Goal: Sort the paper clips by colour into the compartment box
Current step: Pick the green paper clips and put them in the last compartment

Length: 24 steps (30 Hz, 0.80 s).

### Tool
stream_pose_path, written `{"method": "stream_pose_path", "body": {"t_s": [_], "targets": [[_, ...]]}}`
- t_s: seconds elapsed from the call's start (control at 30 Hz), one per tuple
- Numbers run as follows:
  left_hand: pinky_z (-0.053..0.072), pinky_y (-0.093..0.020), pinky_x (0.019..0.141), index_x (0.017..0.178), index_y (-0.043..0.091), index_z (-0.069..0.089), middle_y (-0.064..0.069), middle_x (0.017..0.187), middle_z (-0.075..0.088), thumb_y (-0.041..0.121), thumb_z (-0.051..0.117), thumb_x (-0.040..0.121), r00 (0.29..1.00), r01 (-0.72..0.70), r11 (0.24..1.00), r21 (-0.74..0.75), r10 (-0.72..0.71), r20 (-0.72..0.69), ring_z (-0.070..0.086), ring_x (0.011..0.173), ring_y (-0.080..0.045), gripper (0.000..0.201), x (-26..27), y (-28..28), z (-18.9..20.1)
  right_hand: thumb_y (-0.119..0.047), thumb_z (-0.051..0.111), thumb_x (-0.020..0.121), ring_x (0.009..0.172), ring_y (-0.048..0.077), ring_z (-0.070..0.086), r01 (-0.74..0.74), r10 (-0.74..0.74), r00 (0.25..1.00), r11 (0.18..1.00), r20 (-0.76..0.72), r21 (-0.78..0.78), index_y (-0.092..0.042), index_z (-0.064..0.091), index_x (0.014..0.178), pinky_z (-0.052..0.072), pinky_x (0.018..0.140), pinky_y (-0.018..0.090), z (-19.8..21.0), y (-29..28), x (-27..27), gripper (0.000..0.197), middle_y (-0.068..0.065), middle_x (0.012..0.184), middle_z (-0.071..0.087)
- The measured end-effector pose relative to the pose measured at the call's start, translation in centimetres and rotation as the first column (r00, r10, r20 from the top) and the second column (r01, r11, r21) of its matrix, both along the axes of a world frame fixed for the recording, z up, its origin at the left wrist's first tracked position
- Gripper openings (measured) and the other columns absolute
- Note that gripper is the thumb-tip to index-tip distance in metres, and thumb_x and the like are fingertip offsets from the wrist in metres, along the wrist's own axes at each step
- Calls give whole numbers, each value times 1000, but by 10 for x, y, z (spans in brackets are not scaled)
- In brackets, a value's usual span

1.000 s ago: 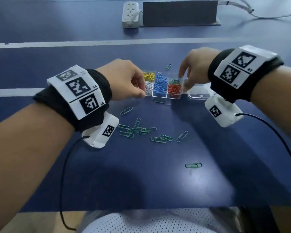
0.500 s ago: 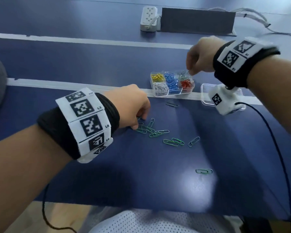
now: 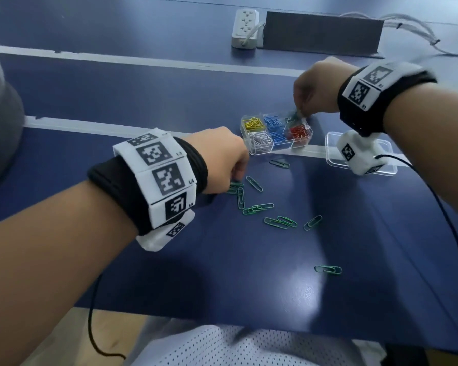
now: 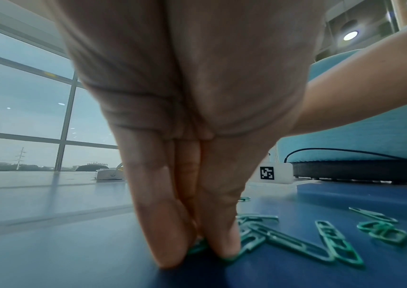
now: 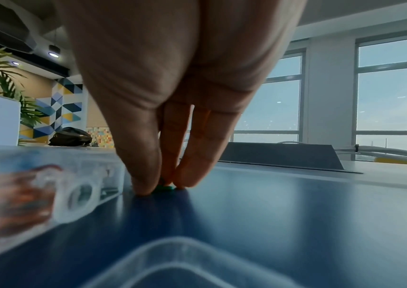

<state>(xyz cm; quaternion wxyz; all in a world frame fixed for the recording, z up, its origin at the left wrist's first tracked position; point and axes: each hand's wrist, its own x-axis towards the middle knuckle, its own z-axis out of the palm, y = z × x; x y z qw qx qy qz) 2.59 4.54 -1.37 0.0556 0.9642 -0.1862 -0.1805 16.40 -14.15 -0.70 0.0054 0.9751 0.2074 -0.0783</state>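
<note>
We see green paper clips [image 3: 259, 207] of thin wire, about eleven loose on the table [image 3: 222, 273]; our left hand [image 3: 222, 162] and right hand [image 3: 315, 88] each pinch one

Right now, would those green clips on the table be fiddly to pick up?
Probably fiddly: the green clips are thin wire lying flat on the smooth table, so they would likely slide when pushed. The left hand pinches one with its fingertips. Several overlap, so one might drag a neighbour. They look light and stiff.
</note>
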Motion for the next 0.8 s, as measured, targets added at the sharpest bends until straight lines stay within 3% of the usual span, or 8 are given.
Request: {"method": "stream_pose_path", "body": {"t_s": [0.1,0.23,0.4,0.5,0.6,0.67,0.73,0.8], "targets": [[41,-19,62,88,25,69,17,59,52,9,57,76,1000,-7,1000,-4,7,-13,56,76,-11,24,1,0,3,-13,71,70,60,18,60,42,-42,999,999,-27,-4,-23,60,65,45,60,21,1,-2,-2,16,-6,60,63],[38,-18,54,82,24,71,16,59,54,17,64,72,999,-37,999,-12,36,-25,50,60,-3,14,0,1,3,-14,69,71,57,15,63,87,-86,996,993,-23,83,-22,56,68,53,67,26,2,-3,-7,16,-1,74,71],[39,-18,51,71,25,67,14,57,55,21,69,68,996,-90,996,-24,90,-23,49,56,-1,6,-1,-1,2,-15,67,75,64,15,68,83,-69,996,955,-59,285,-22,60,86,48,61,19,18,7,-22,15,-5,75,71],[39,-20,52,73,26,67,14,58,54,21,67,69,994,-106,994,-16,106,-5,49,58,-4,6,-5,-3,2,-16,68,76,60,15,66,46,-29,996,975,-80,217,-24,61,83,49,59,19,14,15,-25,12,-3,77,71],[42,-23,63,80,26,67,13,60,52,19,62,72,993,-115,993,-21,116,31,51,66,-11,12,-11,-3,1,-20,68,78,58,16,61,20,-14,998,994,-54,111,-27,60,74,50,67,26,9,16,-26,11,-2,81,69],[40,-23,66,86,26,67,14,59,51,16,59,74,990,-132,990,-57,134,34,48,61,-7,18,-14,-1,0,-22,67,79,67,18,56,-5,5,1000,997,1,82,-24,67,80,49,75,28,7,15,-27,2,-2,83,66],[39,-21,67,90,29,67,15,59,50,15,56,76,985,-166,980,-107,169,20,44,57,-1,23,-16,0,1,-22,64,80,78,18,54,-19,15,999,997,44,73,-19,72,86,47,78,29,5,13,-29,10,1,85,67],[42,-22,69,91,29,70,14,62,52,15,53,78,977,-212,965,-157,215,2,49,62,-5,25,-17,0,3,-22,62,81,81,20,56,0,-4,999,998,51,70,-17,74,86,49,79,31,7,12,-32,14,5,90,70]]}}
